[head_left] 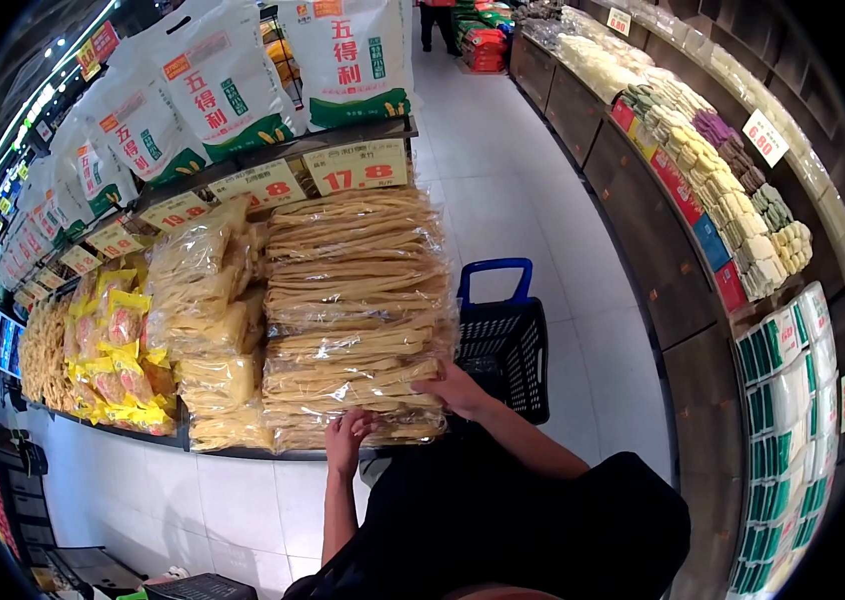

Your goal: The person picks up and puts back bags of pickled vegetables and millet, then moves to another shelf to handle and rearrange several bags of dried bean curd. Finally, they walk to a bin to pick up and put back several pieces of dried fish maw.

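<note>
Clear plastic bags of long, pale-yellow dried tofu sticks (353,300) lie stacked on the display counter in front of me. My left hand (348,432) is at the near edge of the stack, its fingers curled against the plastic of the nearest bag (308,428). At the right end of the same pile, my right hand (455,388) has its fingers closed on a bag's edge. The fingertips of both hands are partly hidden by glare and plastic. A dark shopping basket (533,370) with a blue handle (496,266) stands just right of my right hand.
Left of the stack lie more clear bags (208,300) and yellow snack packs (123,330). White flour sacks (213,90) stand behind price cards (358,165). Across the tiled aisle (563,230), shelves hold bundled noodles (723,185) and green-white packs (783,440). A person (438,22) stands far off.
</note>
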{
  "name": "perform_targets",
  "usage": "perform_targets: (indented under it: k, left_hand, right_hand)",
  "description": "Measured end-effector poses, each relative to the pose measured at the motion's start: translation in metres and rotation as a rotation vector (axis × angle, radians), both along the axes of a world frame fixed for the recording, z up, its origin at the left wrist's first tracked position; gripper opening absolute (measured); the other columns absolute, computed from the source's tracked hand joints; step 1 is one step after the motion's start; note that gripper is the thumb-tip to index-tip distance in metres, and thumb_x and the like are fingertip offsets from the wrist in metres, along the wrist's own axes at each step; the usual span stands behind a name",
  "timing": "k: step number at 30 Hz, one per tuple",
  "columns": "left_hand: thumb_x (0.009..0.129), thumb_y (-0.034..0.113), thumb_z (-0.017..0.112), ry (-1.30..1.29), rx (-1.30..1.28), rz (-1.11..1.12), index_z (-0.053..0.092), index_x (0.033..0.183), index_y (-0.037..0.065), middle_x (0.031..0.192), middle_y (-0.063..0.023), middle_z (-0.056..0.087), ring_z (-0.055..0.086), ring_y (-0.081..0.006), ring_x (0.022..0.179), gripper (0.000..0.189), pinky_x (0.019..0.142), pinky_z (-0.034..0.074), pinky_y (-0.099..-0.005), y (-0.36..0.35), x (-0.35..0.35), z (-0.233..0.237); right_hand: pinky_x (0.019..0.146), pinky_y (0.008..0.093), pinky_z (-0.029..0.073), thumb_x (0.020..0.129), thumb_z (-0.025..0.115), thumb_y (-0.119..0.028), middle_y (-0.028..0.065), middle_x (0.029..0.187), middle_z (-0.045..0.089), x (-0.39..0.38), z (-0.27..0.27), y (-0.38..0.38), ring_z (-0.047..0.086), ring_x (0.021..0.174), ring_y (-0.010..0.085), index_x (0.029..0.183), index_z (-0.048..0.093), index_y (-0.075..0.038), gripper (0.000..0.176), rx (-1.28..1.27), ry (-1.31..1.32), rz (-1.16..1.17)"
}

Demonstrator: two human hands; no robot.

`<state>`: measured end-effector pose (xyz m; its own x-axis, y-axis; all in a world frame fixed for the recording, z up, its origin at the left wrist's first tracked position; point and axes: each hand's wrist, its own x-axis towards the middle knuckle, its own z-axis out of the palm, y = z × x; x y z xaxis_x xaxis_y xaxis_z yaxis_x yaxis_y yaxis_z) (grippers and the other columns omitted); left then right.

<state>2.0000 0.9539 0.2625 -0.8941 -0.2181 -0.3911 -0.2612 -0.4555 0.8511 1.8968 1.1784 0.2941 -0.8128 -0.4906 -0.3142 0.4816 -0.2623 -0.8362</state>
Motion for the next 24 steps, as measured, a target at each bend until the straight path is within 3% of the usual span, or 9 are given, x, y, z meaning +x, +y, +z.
perform_targets:
  k: [2, 5, 9, 12, 14, 15, 17, 24]
  left_hand:
    - [0.099, 0.022, 0.054, -0.02, 0.148, 0.112, 0.058, 0.091, -0.001, 0.075, -0.0058, 0.06, 0.065, -0.0181, 0.079, 0.025, 0.075, 0.057, -0.0363, 0.005, -0.003, 0.004]
    - [0.099, 0.024, 0.053, -0.007, 0.237, 0.1, 0.056, 0.084, 0.005, 0.071, -0.002, 0.054, 0.062, -0.0163, 0.076, 0.025, 0.076, 0.057, -0.0391, -0.001, -0.005, -0.005]
    - [0.099, 0.027, 0.053, 0.089, 0.388, 0.065, 0.052, 0.081, 0.011, 0.069, 0.0011, 0.049, 0.06, -0.0143, 0.073, 0.025, 0.077, 0.056, -0.0397, -0.011, -0.001, -0.03]
    - [0.099, 0.033, 0.052, 0.105, 0.374, 0.08, 0.058, 0.094, 0.011, 0.079, 0.0008, 0.058, 0.061, -0.0144, 0.084, 0.023, 0.08, 0.053, -0.0382, -0.005, -0.001, -0.026]
    - [0.099, 0.039, 0.052, 0.116, 0.398, 0.204, 0.059, 0.11, 0.011, 0.098, -0.0005, 0.065, 0.059, -0.0153, 0.097, 0.031, 0.084, 0.05, -0.0365, 0.008, -0.004, -0.008]
    - [0.099, 0.039, 0.052, 0.112, 0.397, 0.204, 0.059, 0.11, 0.011, 0.098, -0.0005, 0.065, 0.059, -0.0153, 0.097, 0.031, 0.084, 0.05, -0.0365, 0.007, -0.004, -0.008]
    - [0.099, 0.042, 0.05, 0.195, 0.493, 0.18, 0.056, 0.124, 0.011, 0.114, -0.0017, 0.065, 0.057, -0.0168, 0.105, 0.04, 0.086, 0.047, -0.0354, 0.002, -0.003, -0.011]
    - [0.098, 0.041, 0.051, 0.143, 0.503, 0.205, 0.06, 0.118, 0.012, 0.109, -0.0037, 0.067, 0.06, -0.0188, 0.101, 0.037, 0.087, 0.048, -0.0363, -0.001, -0.003, -0.013]
  right_hand:
    - [0.09, 0.0323, 0.052, 0.087, 0.068, -0.001, 0.0126, 0.12, 0.057, 0.002, -0.011, -0.004, 0.06, 0.106, 0.0193, 0.133, 0.035, 0.001, 0.057, -0.06, 0.013, -0.044]
    - [0.092, 0.033, 0.052, 0.085, 0.069, 0.0, 0.0118, 0.121, 0.057, 0.004, -0.012, -0.005, 0.058, 0.111, 0.02, 0.132, 0.037, 0.002, 0.057, -0.066, -0.055, 0.01]
    - [0.095, 0.0322, 0.05, 0.082, 0.071, 0.002, 0.0115, 0.122, 0.058, 0.011, 0.005, -0.005, 0.058, 0.111, 0.0192, 0.13, 0.042, 0.002, 0.055, -0.057, 0.078, 0.018]
    - [0.097, 0.0314, 0.049, 0.08, 0.072, 0.003, 0.0107, 0.122, 0.058, 0.013, 0.023, 0.003, 0.058, 0.111, 0.0178, 0.13, 0.045, 0.002, 0.056, -0.036, 0.15, 0.042]
    - [0.097, 0.031, 0.048, 0.079, 0.073, 0.004, 0.0103, 0.122, 0.058, 0.01, 0.036, 0.012, 0.057, 0.111, 0.0171, 0.129, 0.045, 0.001, 0.057, -0.013, 0.175, 0.057]
    - [0.098, 0.0308, 0.048, 0.079, 0.073, 0.004, 0.0097, 0.121, 0.059, 0.008, 0.04, 0.017, 0.057, 0.111, 0.0166, 0.129, 0.046, 0.001, 0.057, -0.009, 0.202, 0.08]
    - [0.098, 0.0307, 0.048, 0.078, 0.074, 0.005, 0.0091, 0.121, 0.059, 0.009, 0.04, 0.021, 0.057, 0.111, 0.0161, 0.129, 0.047, 0.0, 0.057, -0.007, 0.228, 0.099]
    - [0.097, 0.0305, 0.048, 0.081, 0.071, 0.003, 0.0096, 0.122, 0.059, 0.007, 0.048, 0.031, 0.058, 0.11, 0.0166, 0.13, 0.047, 0.001, 0.055, -0.071, 0.201, 0.07]
